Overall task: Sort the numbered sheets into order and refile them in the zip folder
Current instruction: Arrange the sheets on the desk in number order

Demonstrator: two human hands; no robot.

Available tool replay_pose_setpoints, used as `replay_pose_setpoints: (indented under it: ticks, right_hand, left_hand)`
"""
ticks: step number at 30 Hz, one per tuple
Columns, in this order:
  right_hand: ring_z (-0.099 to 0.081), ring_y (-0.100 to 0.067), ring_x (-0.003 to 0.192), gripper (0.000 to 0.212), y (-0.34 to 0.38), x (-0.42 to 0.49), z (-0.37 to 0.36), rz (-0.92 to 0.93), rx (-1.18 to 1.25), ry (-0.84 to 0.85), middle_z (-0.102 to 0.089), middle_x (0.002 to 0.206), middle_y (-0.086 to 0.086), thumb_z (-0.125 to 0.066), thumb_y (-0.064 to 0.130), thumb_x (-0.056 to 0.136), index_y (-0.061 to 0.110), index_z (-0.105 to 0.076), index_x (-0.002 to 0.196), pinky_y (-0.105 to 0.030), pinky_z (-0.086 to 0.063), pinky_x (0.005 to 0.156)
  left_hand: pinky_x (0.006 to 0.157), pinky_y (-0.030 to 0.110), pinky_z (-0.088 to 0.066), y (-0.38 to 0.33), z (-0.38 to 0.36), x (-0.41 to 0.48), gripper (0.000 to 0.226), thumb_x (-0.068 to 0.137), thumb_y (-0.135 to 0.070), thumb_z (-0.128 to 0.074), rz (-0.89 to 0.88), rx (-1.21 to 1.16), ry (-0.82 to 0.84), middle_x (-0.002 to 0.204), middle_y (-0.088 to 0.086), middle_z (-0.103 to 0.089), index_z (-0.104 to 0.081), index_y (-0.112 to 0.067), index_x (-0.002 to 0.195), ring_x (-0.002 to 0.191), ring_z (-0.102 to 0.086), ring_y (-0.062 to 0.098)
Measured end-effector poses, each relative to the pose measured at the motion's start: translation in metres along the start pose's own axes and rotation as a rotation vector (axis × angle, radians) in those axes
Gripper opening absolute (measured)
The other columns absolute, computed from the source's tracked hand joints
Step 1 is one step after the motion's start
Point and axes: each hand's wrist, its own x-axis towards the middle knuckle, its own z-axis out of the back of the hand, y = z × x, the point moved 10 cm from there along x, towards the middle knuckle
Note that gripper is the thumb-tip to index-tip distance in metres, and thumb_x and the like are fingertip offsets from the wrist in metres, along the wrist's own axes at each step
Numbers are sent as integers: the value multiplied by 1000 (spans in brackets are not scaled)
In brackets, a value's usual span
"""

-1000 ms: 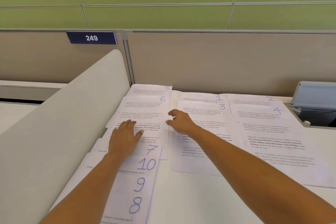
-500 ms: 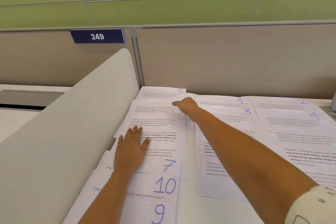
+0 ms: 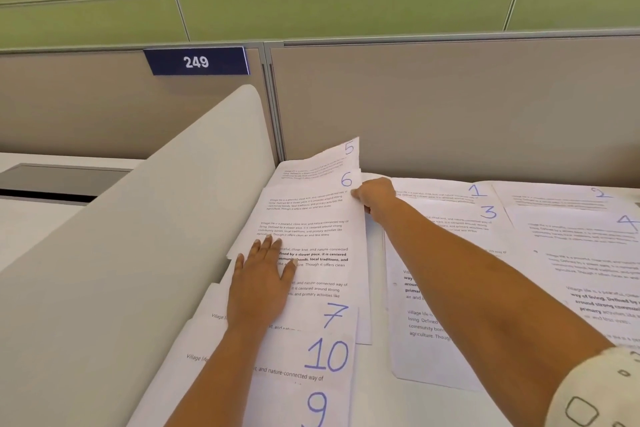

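White printed sheets with blue handwritten numbers lie overlapped on the desk. The left column shows sheet 5 (image 3: pixel 332 159), sheet 6 (image 3: pixel 311 211), sheet 7 (image 3: pixel 334 314), sheet 10 (image 3: pixel 325 355) and sheet 9 (image 3: pixel 317 407). To the right lie sheet 1 (image 3: pixel 450 191), sheet 3 (image 3: pixel 460 218), sheet 2 (image 3: pixel 561 194) and sheet 4 (image 3: pixel 585 236). My left hand (image 3: pixel 261 282) rests flat, fingers spread, on sheet 6. My right hand (image 3: pixel 375 194) pinches the right edge of sheets 5 and 6, whose upper right corners are lifted. No zip folder is in view.
A white curved divider (image 3: pixel 131 253) slopes along the left of the sheets. A beige partition (image 3: pixel 450 107) with a blue plate marked 249 (image 3: pixel 196 61) closes the back of the desk. The white desk surface (image 3: pixel 377 402) shows between the two columns.
My right hand moved from sheet 3 across to the right edge of sheets 5 and 6 and raised their corners. My left hand stayed flat on the left column. The camera moved closer.
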Motion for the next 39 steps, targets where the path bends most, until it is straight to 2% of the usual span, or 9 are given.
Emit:
replay_pose_setpoints:
  ticks: [5,10,14,18,23,25,30,34,39]
  right_hand:
    - [-54,-20,81,29,-2,3,8,24,82,-23,-61,91,-5,-79,17,74,10,-67,100,-27,-47,82]
    - [-45,-15,55,34,-3,-1,5,-18,334,28,-53,64,-2,-80,18,74,14,-49,60,-24,-40,57]
    - [-48,-15,60,29,5,-3,6,-13,449,36,-53,67,-3,-68,22,86,14,-51,64,-30,-46,72]
    - [-48,-20,64,25,29,-11,38,178,262,-133,-53,66,-3,-63,25,89,7,-59,72,-32,-45,66]
    - [-52,-16,66,16,85,-52,81,528,-59,-287,-55,65,6,-55,25,93,15,-64,84,-22,-37,51]
    - [-56,-15,69,17,102,-70,92,641,-80,-317,-62,76,3,-54,23,94,14,-67,94,-24,-44,57]
    - [-54,-11,74,21,132,-112,131,842,-108,-438,-69,92,-1,-52,23,95,11,-68,104,-21,-40,63]
    - [-53,-12,73,21,135,-132,168,907,-110,-545,-70,97,-3,-53,23,95,12,-67,105,-25,-37,66]
    - [-57,-15,73,21,129,-150,204,937,-109,-568,-71,95,-4,-54,23,94,11,-68,105,-34,-47,75]
  left_hand:
    - [118,31,-1,1,1,0,55,100,-43,-28,4,-5,-13,158,-7,-13,-20,-23,150,146,-7,9]
    - [118,31,-1,0,1,0,55,100,-43,-28,9,-5,-13,158,-7,-13,-20,-23,150,145,-7,9]
    - [118,31,-2,0,2,-1,55,100,-43,-29,14,-16,-22,158,-7,-14,-21,-22,150,145,-8,9]
    - [118,31,-2,0,2,0,55,100,-43,-29,15,-22,-19,158,-7,-14,-21,-22,150,145,-8,9]
    - [118,31,-2,1,1,0,54,100,-43,-28,12,-4,-15,158,-7,-14,-20,-22,150,145,-8,9]
    - [118,32,-2,1,0,0,54,100,-43,-28,10,9,-10,158,-7,-13,-20,-22,150,146,-7,10]
    - [118,33,-3,0,-2,0,54,100,-42,-28,12,31,9,158,-5,-14,-20,-21,150,146,-7,11]
    - [118,39,-4,-3,-2,0,54,101,-41,-27,18,97,43,158,-3,-14,-20,-20,150,146,-9,13]
    - [116,47,-3,-15,11,7,49,101,-38,-30,-2,261,61,153,-2,-27,-29,-18,145,143,-19,13]
